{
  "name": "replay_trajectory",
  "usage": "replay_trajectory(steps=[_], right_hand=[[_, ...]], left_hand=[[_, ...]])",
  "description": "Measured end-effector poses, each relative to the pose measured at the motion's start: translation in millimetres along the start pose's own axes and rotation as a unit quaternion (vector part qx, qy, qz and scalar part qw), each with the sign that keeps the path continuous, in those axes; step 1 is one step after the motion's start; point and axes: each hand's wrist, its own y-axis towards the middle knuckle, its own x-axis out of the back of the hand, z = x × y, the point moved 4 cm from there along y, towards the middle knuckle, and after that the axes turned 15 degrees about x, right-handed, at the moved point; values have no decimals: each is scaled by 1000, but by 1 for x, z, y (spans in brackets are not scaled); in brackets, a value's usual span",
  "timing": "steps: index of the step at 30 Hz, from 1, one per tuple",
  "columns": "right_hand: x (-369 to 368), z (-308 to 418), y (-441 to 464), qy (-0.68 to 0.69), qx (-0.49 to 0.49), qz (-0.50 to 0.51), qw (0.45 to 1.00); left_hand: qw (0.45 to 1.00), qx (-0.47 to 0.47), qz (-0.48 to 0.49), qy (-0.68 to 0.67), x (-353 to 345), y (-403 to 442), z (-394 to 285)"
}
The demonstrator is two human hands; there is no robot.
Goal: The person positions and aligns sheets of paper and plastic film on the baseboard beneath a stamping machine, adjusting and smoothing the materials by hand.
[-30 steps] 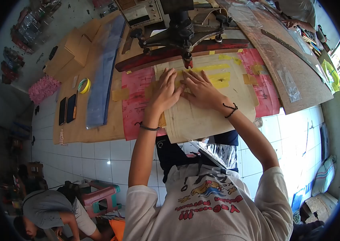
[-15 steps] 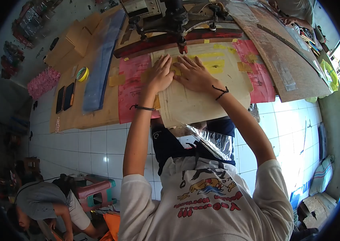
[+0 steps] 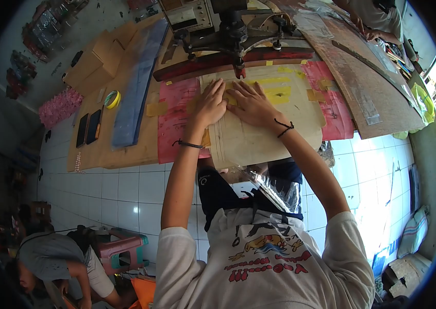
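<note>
Both hands lie flat on a tan sheet (image 3: 280, 126) with yellow tape strips (image 3: 274, 93) near its far part. My left hand (image 3: 211, 105) rests by the sheet's left edge, fingers stretched out. My right hand (image 3: 252, 104) is beside it, fingers spread, its thumb close to the left hand. Under the tan sheet, a red sheet (image 3: 174, 118) sticks out on both sides, held with brown tape (image 3: 156, 109). Just beyond the fingertips hangs the red-tipped end of a dark press (image 3: 239, 69). Clear plastic film (image 3: 280, 193) lies across my lap.
A curved dark-red bar (image 3: 192, 69) spans the far side below the press arms. On the left are a blue plastic sheet (image 3: 138, 98), a yellow tape roll (image 3: 112, 99), phones (image 3: 87, 128) and a cardboard box (image 3: 91, 64). Two other people (image 3: 55, 255) are nearby, one at upper right.
The view has shifted slightly, so the table and sheets appear a little lower and to the right. Both hands stay flat on the tan sheet.
</note>
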Motion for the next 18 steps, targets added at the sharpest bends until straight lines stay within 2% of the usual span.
replay_trajectory(steps=[2, 5, 7, 9, 11, 13, 16, 18], right_hand=[[0, 1, 0, -2, -3, -2, 1000], [1, -1, -1, -6, 2, -18, 1000], [-3, -3, -3, -6, 14, -58, 998], [9, 4, -4, -5, 21, -84, 996], [17, 8, -4, -4, 22, -106, 994], [17, 10, -3, 1, 21, -118, 993], [18, 9, -2, 9, 15, -120, 993], [17, 8, -2, 15, 21, -120, 992]], left_hand=[[1000, 20, 13, -5, 14, -10, -11], [997, 17, -55, -59, 15, -18, 5], [990, -25, -109, -86, 27, -60, 1], [979, 0, -98, -177, 36, -114, -21], [983, -5, -94, -157, 27, -165, -44], [976, -22, -138, -169, 4, -196, -58], [979, -2, -167, -117, -14, -207, -60], [985, 8, -150, -84, -19, -203, -63]])
